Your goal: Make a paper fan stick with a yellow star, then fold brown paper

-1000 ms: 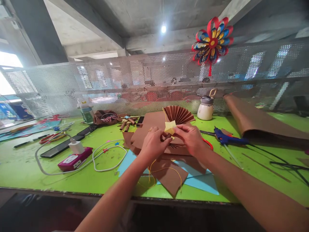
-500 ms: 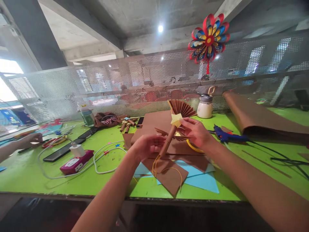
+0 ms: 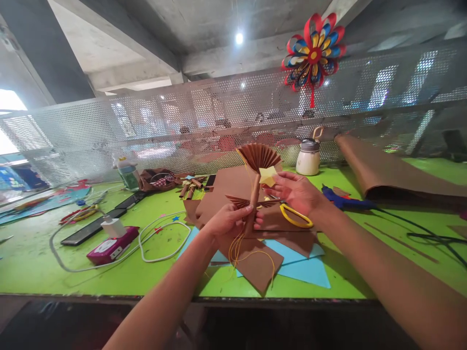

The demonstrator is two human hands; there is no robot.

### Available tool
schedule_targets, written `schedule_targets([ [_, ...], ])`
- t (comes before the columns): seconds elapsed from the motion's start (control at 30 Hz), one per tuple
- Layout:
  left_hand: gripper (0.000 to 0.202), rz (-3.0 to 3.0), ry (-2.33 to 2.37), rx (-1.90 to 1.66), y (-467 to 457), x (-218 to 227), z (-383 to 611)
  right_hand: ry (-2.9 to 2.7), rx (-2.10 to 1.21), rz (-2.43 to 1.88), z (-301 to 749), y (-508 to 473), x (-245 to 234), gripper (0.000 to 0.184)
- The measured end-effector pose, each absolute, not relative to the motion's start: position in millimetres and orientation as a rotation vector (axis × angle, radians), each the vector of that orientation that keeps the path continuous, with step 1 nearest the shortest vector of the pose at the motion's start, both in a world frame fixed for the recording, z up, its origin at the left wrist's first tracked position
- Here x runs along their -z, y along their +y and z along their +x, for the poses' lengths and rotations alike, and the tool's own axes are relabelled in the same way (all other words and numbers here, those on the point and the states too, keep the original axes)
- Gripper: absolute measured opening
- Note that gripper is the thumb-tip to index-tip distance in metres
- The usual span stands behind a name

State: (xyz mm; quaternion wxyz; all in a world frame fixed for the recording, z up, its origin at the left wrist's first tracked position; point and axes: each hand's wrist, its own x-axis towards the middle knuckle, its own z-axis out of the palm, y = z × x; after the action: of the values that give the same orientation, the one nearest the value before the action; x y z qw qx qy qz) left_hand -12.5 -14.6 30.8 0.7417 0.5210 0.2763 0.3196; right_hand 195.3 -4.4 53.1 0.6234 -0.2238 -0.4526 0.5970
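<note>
My left hand (image 3: 229, 219) is closed around the lower part of a brown paper tube (image 3: 254, 194), thumb in front. The tube stands nearly upright, with a pleated brown paper fan (image 3: 263, 156) at its top and smaller pleats (image 3: 238, 200) beside its middle. Yellow strings (image 3: 236, 248) hang from the bottom. Just right of the tube, my right hand (image 3: 296, 192) pinches a yellow paper star (image 3: 267, 176) by its right side. Whether the star touches the tube I cannot tell. A yellow loop handle (image 3: 305, 223) lies below my right hand.
Brown sheets (image 3: 262, 270) and light blue paper (image 3: 308, 272) lie under my hands. To the right are a blue glue gun (image 3: 341, 199) and a brown paper roll (image 3: 383, 177). A purple power strip (image 3: 113, 245), cable and phone (image 3: 91, 228) lie left. A cream bottle (image 3: 308, 158) stands behind.
My left hand has closed on the tube, now turned more upright, and its fan has shifted left. The star stays in my right hand. Another person's hand at far left has gone from view.
</note>
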Motion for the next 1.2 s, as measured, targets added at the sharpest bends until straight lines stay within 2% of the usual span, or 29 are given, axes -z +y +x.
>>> schedule_targets([
  [0.17,0.015,1.054,0.643,-0.968,-4.7,-25.9,-14.9,-1.01,-1.304,-0.608,201.2,1.3,-49.9,0.021],
  [0.37,0.011,0.966,0.729,-1.147,-7.9,-29.0,-6.9,-1.315,-1.446,-0.634,172.4,-14.1,-34.5,0.018],
  [0.57,0.024,0.929,0.629,-1.031,-14.0,-33.7,-6.4,-1.371,-1.506,-0.699,156.8,-19.5,-23.7,0.02],
  [0.7,0.021,1.003,0.581,-1.001,-15.9,-33.6,-4.7,-1.416,-1.451,-0.734,157.0,-15.3,-17.5,0.022],
  [0.97,0.027,1.103,0.631,-1.055,-11.6,-27.4,-4.2,-1.462,-1.292,-0.808,156.8,-10.3,-10.7,0.023],
  [1.2,0.026,1.064,0.628,-1.077,-10.8,-29.4,-7.2,-1.427,-1.349,-0.72,158.8,-12.6,-15.4,0.024],
])
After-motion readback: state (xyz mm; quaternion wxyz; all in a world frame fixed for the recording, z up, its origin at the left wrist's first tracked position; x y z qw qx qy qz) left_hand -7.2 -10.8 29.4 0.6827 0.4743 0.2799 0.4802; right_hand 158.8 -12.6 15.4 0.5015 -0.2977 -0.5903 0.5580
